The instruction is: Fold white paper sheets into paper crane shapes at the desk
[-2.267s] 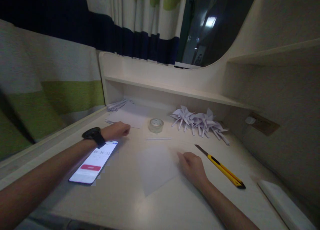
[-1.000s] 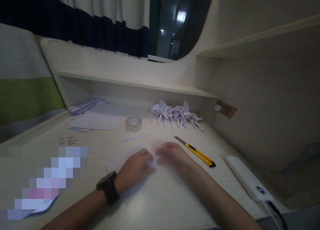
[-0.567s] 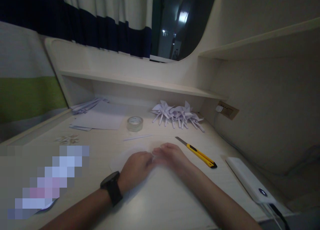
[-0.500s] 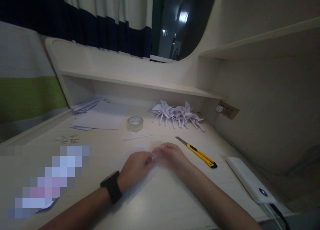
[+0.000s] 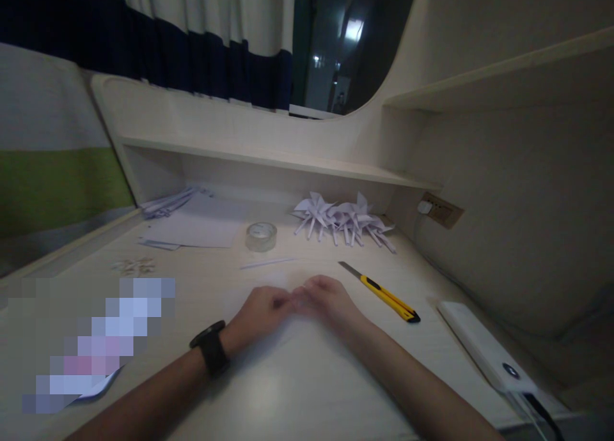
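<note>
My left hand, with a black watch on its wrist, is closed with its fingertips against those of my right hand. The right hand is closed too, its fingers curled and slightly blurred. Whatever the two hands pinch between them is hidden or too small to make out. Just beyond them lies a thin white paper stick. A yellow utility knife, its blade out, rests to the right of my right hand. Behind the stick stands a roll of clear tape.
Several white paper pinwheels lie at the back. White paper sheets and rolled paper sticks are at back left, small pale pieces nearer. A white power bank with cables lies right; a pixelated object lies left.
Both hands stay together at almost the same spot, with a slight shift of the fingers. The left wrist has turned a little. The objects on the desk have not moved.
</note>
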`<state>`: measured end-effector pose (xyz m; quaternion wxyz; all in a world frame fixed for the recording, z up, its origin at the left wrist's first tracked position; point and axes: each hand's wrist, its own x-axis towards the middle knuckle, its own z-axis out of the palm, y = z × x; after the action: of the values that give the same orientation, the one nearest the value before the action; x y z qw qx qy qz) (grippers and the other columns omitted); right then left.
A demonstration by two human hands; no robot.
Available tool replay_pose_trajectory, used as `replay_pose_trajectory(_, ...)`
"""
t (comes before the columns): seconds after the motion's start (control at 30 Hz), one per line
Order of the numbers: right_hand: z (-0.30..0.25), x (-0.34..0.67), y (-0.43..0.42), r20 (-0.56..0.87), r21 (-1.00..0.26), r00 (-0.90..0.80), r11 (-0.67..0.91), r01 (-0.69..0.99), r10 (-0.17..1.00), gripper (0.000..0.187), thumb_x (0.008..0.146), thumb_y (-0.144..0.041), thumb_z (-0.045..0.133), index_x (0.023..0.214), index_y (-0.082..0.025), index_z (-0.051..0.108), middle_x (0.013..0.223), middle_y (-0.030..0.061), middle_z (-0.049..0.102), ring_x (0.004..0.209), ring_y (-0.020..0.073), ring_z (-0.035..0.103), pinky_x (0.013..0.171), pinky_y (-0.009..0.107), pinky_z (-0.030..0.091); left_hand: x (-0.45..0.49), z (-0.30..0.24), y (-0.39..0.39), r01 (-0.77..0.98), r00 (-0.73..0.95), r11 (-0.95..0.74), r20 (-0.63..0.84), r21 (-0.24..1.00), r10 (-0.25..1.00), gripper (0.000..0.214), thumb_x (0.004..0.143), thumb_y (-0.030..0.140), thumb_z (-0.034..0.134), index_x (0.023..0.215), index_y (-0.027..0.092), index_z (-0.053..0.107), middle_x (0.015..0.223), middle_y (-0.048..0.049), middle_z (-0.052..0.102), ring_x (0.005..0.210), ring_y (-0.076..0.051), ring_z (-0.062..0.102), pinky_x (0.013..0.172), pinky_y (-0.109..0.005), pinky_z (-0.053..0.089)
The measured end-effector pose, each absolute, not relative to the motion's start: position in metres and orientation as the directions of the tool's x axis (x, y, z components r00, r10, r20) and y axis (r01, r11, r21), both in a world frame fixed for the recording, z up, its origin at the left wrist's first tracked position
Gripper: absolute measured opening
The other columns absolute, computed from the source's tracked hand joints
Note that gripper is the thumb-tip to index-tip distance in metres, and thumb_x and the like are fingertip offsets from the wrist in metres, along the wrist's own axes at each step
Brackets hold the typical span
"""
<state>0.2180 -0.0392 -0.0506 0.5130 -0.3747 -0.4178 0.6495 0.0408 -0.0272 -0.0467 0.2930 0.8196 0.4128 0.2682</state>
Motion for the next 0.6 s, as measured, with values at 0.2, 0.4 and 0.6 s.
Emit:
replay_pose_trajectory(0.2, -0.048, 0.218, -0.038, 0.136, -0.988, -0.015, 0.137, 0.066, 0.991, 0.015, 0.08, -0.03, 0.062, 0.075, -0.016, 0.058, 0.075, 0.0045, 0.069, 0.073, 0.0172, 0.066, 0.065, 0.029, 0.051, 0.039, -0.054, -0.018, 0.303, 0.415, -0.069, -0.066, 0.951, 0.907, 0.031, 0.077, 0.04, 0.058, 0.07, 0.011, 0.066, 0.063, -0.0067, 0.067, 0.051, -0.015, 0.06, 0.048, -0.025, 0.047)
replay_pose_trajectory(0.4, -0.043, 0.224, -0.044, 0.447, -0.682, -0.144, 0.441, 0.584, 0.883, 0.009, 0.082, -0.017, 0.056, 0.079, -0.018, 0.065, 0.076, 0.0021, 0.068, 0.07, 0.014, 0.062, 0.066, 0.024, 0.046, 0.035, -0.051, -0.017, 0.076, 0.405, 0.16, -0.177, 0.984, 0.897, 0.025, 0.074, 0.035, 0.064, 0.07, 0.011, 0.067, 0.072, -0.0091, 0.07, 0.064, -0.015, 0.064, 0.059, -0.025, 0.051)
replay_pose_trajectory(0.6, -0.048, 0.223, -0.048, 0.515, -0.454, -0.314, 0.565, 0.688, 0.797, 0.015, 0.083, -0.01, 0.053, 0.086, -0.018, 0.066, 0.081, 0.0036, 0.068, 0.077, 0.0148, 0.062, 0.072, 0.024, 0.045, 0.035, -0.044, -0.019, 0.043, 0.392, 0.228, -0.226, 0.973, 0.892, 0.023, 0.074, 0.033, 0.064, 0.072, 0.01, 0.067, 0.076, -0.0102, 0.07, 0.069, -0.018, 0.067, 0.062, -0.027, 0.053)
